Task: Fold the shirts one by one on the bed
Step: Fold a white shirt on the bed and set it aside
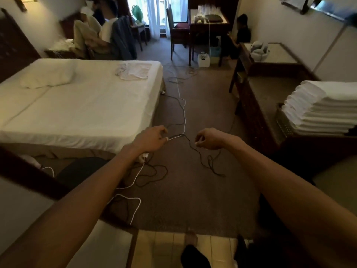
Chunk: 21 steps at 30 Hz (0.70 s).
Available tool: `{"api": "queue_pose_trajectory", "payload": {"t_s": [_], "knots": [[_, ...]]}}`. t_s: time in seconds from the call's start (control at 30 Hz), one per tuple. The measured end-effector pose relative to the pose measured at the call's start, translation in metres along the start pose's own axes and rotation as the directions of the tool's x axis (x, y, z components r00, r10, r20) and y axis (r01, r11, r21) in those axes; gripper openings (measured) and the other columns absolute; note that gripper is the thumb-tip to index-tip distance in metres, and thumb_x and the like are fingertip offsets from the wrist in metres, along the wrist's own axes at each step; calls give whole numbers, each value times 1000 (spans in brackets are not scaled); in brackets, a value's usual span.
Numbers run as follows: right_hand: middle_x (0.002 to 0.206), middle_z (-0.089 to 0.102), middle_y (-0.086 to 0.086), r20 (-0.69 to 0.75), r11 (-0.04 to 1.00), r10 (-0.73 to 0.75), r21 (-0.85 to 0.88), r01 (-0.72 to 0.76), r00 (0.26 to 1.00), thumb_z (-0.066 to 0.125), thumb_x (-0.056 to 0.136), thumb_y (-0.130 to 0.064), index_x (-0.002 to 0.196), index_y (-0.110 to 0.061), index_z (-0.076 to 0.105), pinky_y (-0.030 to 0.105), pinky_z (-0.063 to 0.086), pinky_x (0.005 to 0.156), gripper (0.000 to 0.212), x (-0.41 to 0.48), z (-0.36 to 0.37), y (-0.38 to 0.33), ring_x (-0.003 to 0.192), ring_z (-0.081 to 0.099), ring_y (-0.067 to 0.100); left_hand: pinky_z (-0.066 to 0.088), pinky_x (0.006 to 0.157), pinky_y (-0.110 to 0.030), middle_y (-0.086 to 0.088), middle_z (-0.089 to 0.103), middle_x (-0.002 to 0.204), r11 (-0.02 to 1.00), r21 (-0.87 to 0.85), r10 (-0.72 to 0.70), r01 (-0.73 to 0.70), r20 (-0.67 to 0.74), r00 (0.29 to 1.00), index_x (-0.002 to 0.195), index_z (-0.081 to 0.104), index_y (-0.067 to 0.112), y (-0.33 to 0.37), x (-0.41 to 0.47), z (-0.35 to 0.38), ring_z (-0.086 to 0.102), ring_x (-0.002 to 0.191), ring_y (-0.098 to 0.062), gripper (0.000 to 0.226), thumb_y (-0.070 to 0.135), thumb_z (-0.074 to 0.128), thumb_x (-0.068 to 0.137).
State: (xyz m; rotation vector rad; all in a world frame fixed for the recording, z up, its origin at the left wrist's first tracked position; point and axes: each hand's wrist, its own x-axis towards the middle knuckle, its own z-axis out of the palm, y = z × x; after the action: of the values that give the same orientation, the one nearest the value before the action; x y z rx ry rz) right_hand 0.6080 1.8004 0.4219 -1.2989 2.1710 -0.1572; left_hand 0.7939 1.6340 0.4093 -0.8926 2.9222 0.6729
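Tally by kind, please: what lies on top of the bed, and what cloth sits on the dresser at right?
Pillow: 1
Heap of crumpled white shirts: 1
Stack of folded white cloths: 1
Total: 3

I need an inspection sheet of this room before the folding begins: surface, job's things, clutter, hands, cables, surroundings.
Surface: bed, white sheet, pillow near its head.
Job's things: crumpled shirts at the bed's far corner, untouched.
Clutter: folded white stack on the right dresser.
Hands: left hand and right hand raised, fingers loosely curled, holding nothing.
Cables: black and white cables across the carpet.
Surroundings: seated person behind the bed, second person by the desk, chair.
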Motion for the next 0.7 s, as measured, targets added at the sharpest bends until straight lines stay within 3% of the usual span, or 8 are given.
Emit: {"api": "queue_pose_trajectory", "payload": {"t_s": [0.3, 0.47, 0.7], "knots": [[110, 68, 7, -17, 989, -141, -52, 140, 990, 58, 98, -31, 118, -13, 66, 32, 50, 84, 28, 225, -144, 11, 97, 63, 21, 49, 83, -36, -3, 73, 105, 992, -80, -107, 101, -78, 991, 124, 60, 27, -53, 212, -69, 65, 99, -24, 29, 37, 60, 97], [120, 66, 9, -13, 978, -197, -66, 196, 980, 59, 97, -29, 120, -12, 66, 40, 49, 99, 29, 339, -204, 13, 113, 61, 25, 45, 82, -32, 1, 74, 103, 983, -120, -151, 141, -80, 985, 129, 58, 25, -90, 327, -96, 65, 101, -22, 32, 33, 60, 97], [117, 65, 6, 9, 977, -191, -93, 191, 982, 59, 98, -31, 119, -14, 66, 37, 50, 95, 28, 513, -303, 40, 109, 61, 22, 49, 91, -37, 0, 73, 106, 975, -157, -176, 159, -101, 979, 132, 56, 26, -145, 520, -141, 64, 106, -22, 37, 32, 62, 96]]}}
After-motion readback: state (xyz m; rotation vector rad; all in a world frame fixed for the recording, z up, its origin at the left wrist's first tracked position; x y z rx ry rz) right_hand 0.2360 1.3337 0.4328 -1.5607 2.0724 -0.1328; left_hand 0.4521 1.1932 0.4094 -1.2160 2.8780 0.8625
